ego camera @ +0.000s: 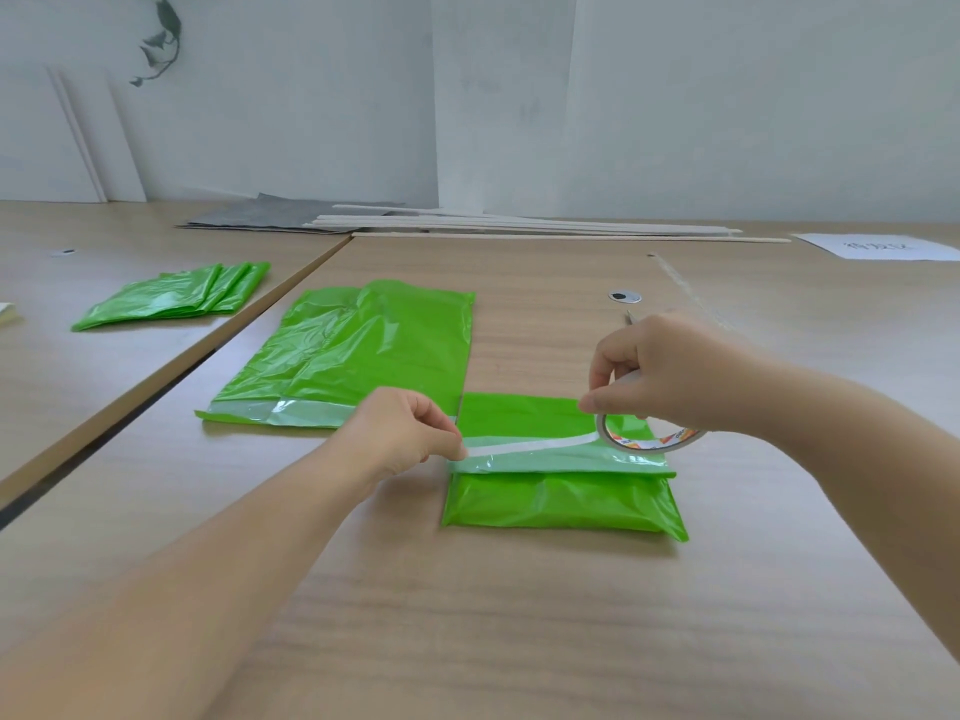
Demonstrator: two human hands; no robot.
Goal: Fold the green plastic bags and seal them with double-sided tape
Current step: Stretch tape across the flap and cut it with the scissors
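A folded green plastic bag (561, 498) lies on the wooden table in front of me, its pale flap facing up. My right hand (670, 374) grips a roll of double-sided tape (649, 441) just above the bag's right end. A white strip of tape (530, 446) runs from the roll leftward across the flap. My left hand (405, 433) pinches the free end of that strip at the bag's left edge. A second green bag (358, 356) lies flat and unfolded behind my left hand.
A stack of folded green bags (176, 298) sits on the neighbouring table at left, across a dark gap (156, 392). Thin wooden slats (519, 226) and a grey sheet lie at the back. A white paper (883, 246) is far right. A cable grommet (623, 296) is behind my right hand.
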